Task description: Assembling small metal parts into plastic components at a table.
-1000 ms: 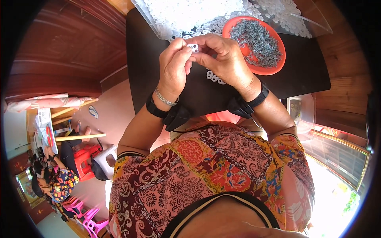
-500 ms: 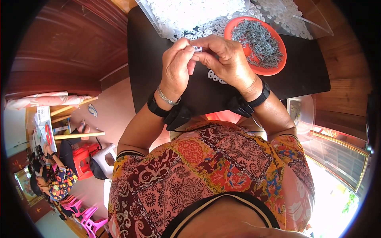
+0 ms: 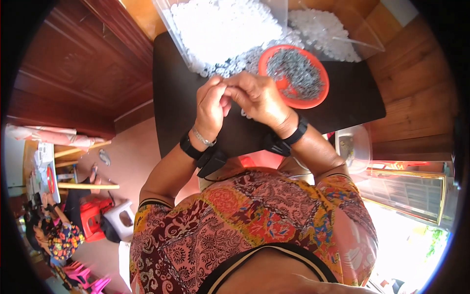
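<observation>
My left hand (image 3: 210,108) and my right hand (image 3: 258,95) meet over the black table (image 3: 178,83), fingertips pinched together. Half a second ago a small white oval plastic piece with two holes showed between them; the fingers now cover it. Whatever else the right fingertips grip is hidden. Just beyond my right hand sits a red bowl (image 3: 326,87) of small grey metal pieces that look like screws (image 3: 301,73). A few white plastic pieces (image 3: 246,113) lie under my right hand, mostly hidden by it.
A clear bin (image 3: 171,36) heaped with white plastic pieces stands at the table's far edge, with more spilled before it. To its right is another clear container (image 3: 364,44). A clear tub (image 3: 360,147) stands right of the table. At far left a person (image 3: 68,240) sits near stools.
The whole view has shifted, so the table and hands appear lower and farther left. The white plastic piece between my fingertips has gone out of sight behind them. My hands remain pinched together.
</observation>
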`<act>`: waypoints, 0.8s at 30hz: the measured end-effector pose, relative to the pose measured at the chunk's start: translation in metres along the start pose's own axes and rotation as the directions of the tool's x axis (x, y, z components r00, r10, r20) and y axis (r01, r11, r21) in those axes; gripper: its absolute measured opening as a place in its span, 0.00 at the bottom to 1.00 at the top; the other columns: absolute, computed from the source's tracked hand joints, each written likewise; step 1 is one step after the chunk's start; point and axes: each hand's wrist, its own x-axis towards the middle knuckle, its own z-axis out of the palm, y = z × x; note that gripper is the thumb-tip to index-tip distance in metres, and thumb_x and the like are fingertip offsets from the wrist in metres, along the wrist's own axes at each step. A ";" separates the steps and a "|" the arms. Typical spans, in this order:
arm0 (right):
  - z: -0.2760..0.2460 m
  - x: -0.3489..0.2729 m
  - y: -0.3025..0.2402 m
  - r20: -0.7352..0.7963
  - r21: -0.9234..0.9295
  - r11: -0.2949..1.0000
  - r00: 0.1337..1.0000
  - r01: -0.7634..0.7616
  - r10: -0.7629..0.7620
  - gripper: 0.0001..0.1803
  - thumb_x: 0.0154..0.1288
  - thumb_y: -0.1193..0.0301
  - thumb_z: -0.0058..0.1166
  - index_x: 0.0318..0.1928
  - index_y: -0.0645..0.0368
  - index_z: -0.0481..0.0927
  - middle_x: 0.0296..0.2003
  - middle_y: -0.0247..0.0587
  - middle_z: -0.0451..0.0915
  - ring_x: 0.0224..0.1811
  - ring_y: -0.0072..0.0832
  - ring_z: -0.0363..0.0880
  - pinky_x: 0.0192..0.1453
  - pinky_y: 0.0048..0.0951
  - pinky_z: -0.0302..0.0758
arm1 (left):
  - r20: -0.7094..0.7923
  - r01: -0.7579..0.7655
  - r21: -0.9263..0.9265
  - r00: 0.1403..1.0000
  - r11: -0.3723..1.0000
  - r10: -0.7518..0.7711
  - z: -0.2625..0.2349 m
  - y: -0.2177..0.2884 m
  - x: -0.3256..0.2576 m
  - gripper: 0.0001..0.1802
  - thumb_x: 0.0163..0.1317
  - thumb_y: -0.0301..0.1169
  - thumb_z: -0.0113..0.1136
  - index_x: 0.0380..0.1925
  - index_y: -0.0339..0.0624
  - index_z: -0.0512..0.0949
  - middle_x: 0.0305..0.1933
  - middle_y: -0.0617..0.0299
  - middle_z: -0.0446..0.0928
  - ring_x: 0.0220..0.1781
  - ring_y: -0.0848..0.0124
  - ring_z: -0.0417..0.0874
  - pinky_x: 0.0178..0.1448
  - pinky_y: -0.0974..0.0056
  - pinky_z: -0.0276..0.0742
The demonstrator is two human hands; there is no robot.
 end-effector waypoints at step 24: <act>-0.187 0.075 0.067 -0.208 -0.715 0.698 0.963 -0.031 -0.171 0.12 0.58 0.71 0.54 0.42 0.63 0.79 0.29 0.52 0.80 0.32 0.48 0.79 0.38 0.32 0.76 | -0.006 -0.293 0.444 0.944 0.847 0.330 -0.004 -0.045 0.050 0.15 0.63 0.35 0.50 0.24 0.34 0.71 0.17 0.65 0.66 0.21 0.79 0.64 0.25 0.69 0.62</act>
